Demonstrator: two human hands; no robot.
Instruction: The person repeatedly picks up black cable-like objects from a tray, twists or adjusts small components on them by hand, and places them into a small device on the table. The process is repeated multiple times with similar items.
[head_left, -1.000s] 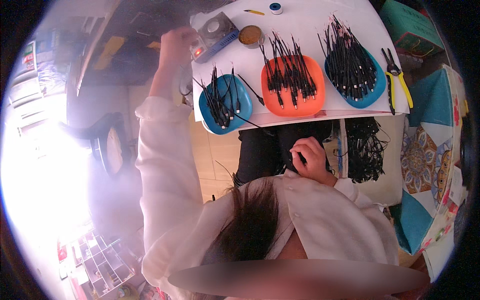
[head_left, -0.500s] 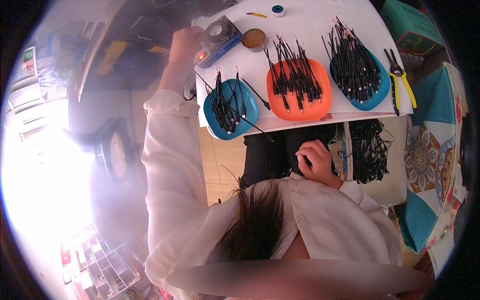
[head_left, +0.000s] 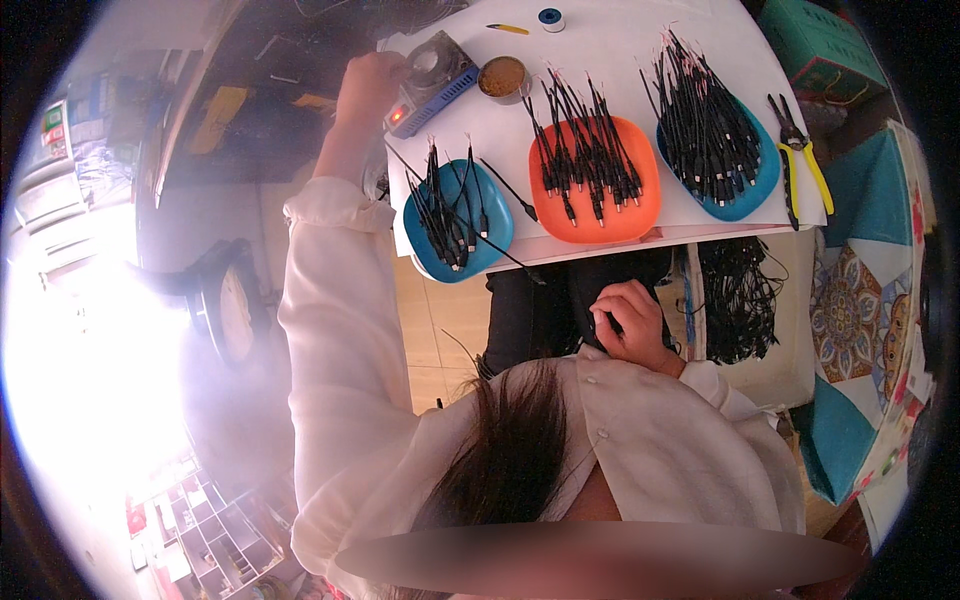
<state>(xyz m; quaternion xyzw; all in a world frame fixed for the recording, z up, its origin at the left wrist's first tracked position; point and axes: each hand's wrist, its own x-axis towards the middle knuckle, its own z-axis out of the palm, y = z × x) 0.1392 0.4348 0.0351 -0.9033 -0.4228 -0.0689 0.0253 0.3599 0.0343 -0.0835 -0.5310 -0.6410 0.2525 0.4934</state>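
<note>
My left hand [head_left: 371, 88] is stretched out to the far left, at the side of a small blue-sided solder pot [head_left: 432, 88] with a glowing red light. Its fingertips are hidden behind the hand, so whether they grip the pot or something else does not show. My right hand [head_left: 634, 325] rests over my lap, fingers loosely curled in, with nothing visible in them. On the table, short black cables with bared wire ends lie on a blue plate [head_left: 503, 232], an orange plate [head_left: 640, 218] and another blue plate [head_left: 768, 170].
A round tin of brown paste [head_left: 503, 78] stands beside the pot. Farther back lie a solder spool [head_left: 551, 19] and a yellow-handled knife [head_left: 508, 29]. Yellow-handled pliers [head_left: 806, 165] lie at the right edge. A bundle of black cables [head_left: 738, 300] hangs below the table, near a green box [head_left: 822, 50].
The view has shifted slightly. My left hand stays beside the solder pot, and my right hand keeps its curled pose over my lap.
</note>
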